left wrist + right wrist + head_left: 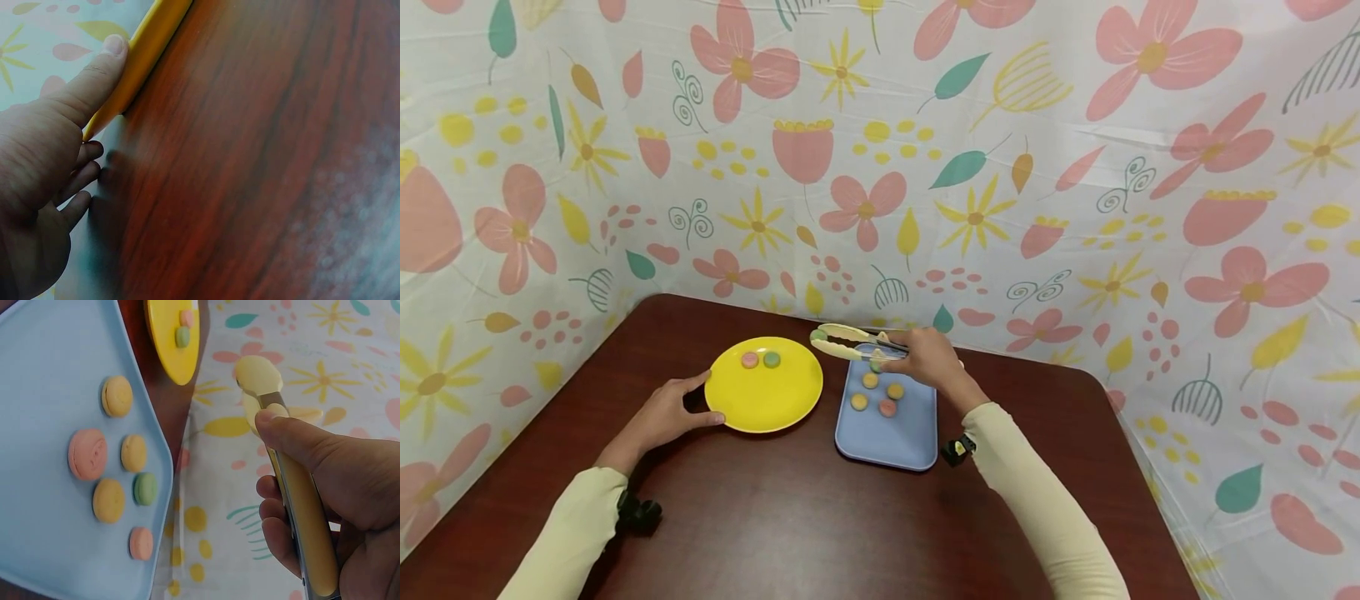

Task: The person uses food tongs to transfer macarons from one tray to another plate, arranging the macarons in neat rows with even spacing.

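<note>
My right hand (925, 362) grips a pair of cream-coloured tongs (306, 531) above the far end of the blue tray (887, 442). Between the tongs' tips, in the head view, is a green macaron (817, 335), held in the air near the yellow plate (767, 408). Thumb and fingers of my left hand (662, 417) hold that plate by its left rim; the thumb (103, 75) presses its edge. A pink macaron (749, 360) and a green macaron (771, 359) sit on the plate. Several yellow, pink and green macarons (87, 454) lie on the tray.
Plate and tray stand side by side on a dark wooden table (760, 517). A flower-printed cloth (880, 167) hangs behind the table and along its sides. Each wrist wears a small black device (638, 514).
</note>
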`<state>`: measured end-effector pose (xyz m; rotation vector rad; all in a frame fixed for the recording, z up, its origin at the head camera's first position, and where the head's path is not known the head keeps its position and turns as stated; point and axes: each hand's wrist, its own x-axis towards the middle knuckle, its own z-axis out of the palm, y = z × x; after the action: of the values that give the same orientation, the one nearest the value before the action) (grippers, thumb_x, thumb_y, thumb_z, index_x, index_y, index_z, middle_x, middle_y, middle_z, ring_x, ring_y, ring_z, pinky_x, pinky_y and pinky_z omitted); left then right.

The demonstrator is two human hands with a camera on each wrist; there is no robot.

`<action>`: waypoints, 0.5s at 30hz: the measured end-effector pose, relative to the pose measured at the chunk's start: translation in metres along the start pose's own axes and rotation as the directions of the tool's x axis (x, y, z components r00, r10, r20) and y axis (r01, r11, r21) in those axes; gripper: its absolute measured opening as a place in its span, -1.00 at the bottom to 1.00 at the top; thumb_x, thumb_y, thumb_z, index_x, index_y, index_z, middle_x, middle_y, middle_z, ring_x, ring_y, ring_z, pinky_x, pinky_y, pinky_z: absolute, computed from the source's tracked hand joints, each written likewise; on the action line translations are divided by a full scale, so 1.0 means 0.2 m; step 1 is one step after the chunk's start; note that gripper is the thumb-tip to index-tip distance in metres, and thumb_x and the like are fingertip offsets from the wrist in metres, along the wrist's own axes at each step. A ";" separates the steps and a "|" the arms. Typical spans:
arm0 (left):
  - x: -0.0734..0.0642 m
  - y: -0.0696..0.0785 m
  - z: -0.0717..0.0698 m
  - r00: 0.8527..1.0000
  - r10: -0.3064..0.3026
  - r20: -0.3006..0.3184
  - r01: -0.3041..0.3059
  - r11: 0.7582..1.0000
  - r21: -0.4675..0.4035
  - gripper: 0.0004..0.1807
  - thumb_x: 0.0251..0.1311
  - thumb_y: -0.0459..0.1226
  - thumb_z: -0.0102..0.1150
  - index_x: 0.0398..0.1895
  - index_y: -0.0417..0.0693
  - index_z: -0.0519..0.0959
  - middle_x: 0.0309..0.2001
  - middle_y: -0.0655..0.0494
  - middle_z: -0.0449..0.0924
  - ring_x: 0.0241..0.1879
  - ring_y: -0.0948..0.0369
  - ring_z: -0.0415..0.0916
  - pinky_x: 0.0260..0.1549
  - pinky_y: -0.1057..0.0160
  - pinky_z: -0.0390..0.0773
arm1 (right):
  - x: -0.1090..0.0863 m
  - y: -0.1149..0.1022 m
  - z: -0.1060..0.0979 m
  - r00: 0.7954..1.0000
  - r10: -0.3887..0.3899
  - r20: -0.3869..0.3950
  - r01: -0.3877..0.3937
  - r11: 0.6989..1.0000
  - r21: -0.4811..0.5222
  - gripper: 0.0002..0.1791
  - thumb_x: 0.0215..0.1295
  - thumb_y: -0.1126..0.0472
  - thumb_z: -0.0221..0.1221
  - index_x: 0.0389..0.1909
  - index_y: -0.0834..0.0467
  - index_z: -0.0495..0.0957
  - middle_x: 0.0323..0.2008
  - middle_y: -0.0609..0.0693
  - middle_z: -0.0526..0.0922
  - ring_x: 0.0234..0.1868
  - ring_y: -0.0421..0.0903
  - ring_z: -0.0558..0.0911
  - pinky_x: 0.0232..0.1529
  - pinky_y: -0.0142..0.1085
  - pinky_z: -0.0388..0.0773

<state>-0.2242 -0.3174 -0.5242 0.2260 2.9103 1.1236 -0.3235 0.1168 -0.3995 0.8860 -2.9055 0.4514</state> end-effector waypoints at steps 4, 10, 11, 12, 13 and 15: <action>0.00 0.00 0.00 1.000 0.005 -0.002 -0.005 1.000 -0.002 0.18 0.04 0.25 0.45 0.55 -0.28 0.19 0.44 -0.31 0.34 0.41 -0.26 0.29 0.31 -0.34 0.34 | 0.03 -0.01 0.03 1.000 -0.023 -0.009 0.023 1.000 -0.008 -0.33 0.12 -0.08 0.51 0.25 0.08 0.64 0.01 0.12 0.77 -0.41 -0.05 0.67 -0.39 -0.25 0.51; 0.00 -0.01 0.00 1.000 0.008 -0.007 -0.008 1.000 -0.003 0.20 0.03 0.28 0.43 0.55 -0.28 0.20 0.43 -0.32 0.35 0.41 -0.26 0.29 0.30 -0.35 0.33 | 0.07 -0.03 0.08 0.999 -0.040 -0.014 0.040 0.999 0.008 -0.34 0.11 -0.04 0.52 0.21 0.14 0.65 0.07 0.11 0.74 -0.46 -0.06 0.65 -0.43 -0.27 0.48; 0.00 -0.01 0.00 1.000 0.005 -0.008 -0.005 1.000 -0.002 0.20 0.02 0.28 0.43 0.55 -0.28 0.20 0.43 -0.31 0.35 0.41 -0.26 0.29 0.30 -0.35 0.33 | 0.08 -0.03 0.09 0.999 -0.037 -0.010 0.037 0.999 0.013 -0.34 0.11 -0.04 0.52 0.21 0.14 0.65 0.08 0.11 0.73 -0.52 -0.10 0.61 -0.46 -0.30 0.44; 0.00 -0.01 0.00 1.000 0.006 -0.007 -0.006 1.000 -0.002 0.20 0.02 0.28 0.43 0.55 -0.28 0.20 0.43 -0.31 0.35 0.41 -0.26 0.29 0.31 -0.35 0.33 | 0.08 -0.03 0.09 1.000 -0.031 -0.005 0.031 0.999 0.019 -0.34 0.11 -0.04 0.52 0.21 0.15 0.65 0.08 0.11 0.73 -0.59 -0.12 0.54 -0.49 -0.31 0.37; 0.00 -0.01 0.00 1.000 0.005 -0.005 -0.005 1.000 -0.002 0.20 0.02 0.28 0.43 0.55 -0.28 0.20 0.43 -0.31 0.35 0.41 -0.26 0.29 0.31 -0.35 0.33 | 0.09 -0.03 0.10 1.000 -0.024 -0.002 0.024 1.000 0.015 -0.34 0.12 -0.06 0.52 0.21 0.14 0.66 0.08 0.10 0.73 -0.61 -0.16 0.49 -0.51 -0.33 0.33; 0.00 -0.01 0.00 1.000 -0.001 -0.003 0.001 1.000 -0.003 0.21 0.02 0.28 0.43 0.56 -0.28 0.19 0.43 -0.32 0.35 0.42 -0.26 0.28 0.31 -0.35 0.33 | 0.10 -0.03 0.11 1.000 -0.013 0.006 0.013 1.000 0.009 -0.34 0.12 -0.07 0.51 0.21 0.12 0.66 0.08 0.10 0.74 -0.66 -0.20 0.38 -0.52 -0.35 0.27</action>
<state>-0.2244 -0.3183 -0.5252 0.2226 2.9106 1.1285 -0.3363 0.0937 -0.4165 0.9082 -2.9040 0.4623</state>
